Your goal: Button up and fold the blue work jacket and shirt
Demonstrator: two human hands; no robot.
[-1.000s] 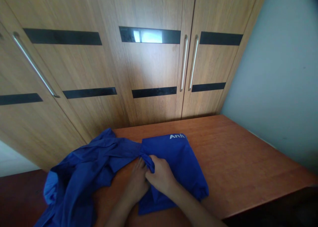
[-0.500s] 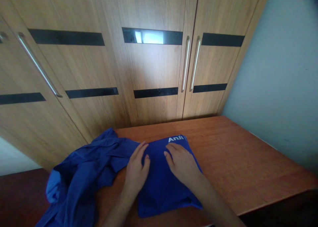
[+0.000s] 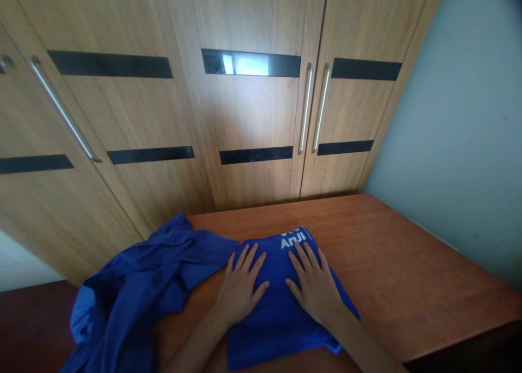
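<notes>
A folded blue garment (image 3: 271, 329) with white "Anji" lettering near its far edge lies flat on the reddish-brown wooden table (image 3: 391, 264). My left hand (image 3: 243, 283) rests palm down on its left side, fingers spread. On the right side of the same cloth lies my right hand (image 3: 313, 280), also flat with fingers apart, its tips just below the lettering. To the left, a second blue garment (image 3: 134, 286) sits in a loose, crumpled heap. It hangs toward the lower left, and its far part reaches close to my left hand.
Behind the table stands a wooden wardrobe (image 3: 253, 112) with dark strips and long metal handles (image 3: 305, 109). A pale wall (image 3: 460, 128) borders the table on the right. The table's front edge shows at the lower right.
My hands have gone from curled fingers to lying flat and spread on the folded garment. More of the white lettering now shows at its far edge. The crumpled garment stays put.
</notes>
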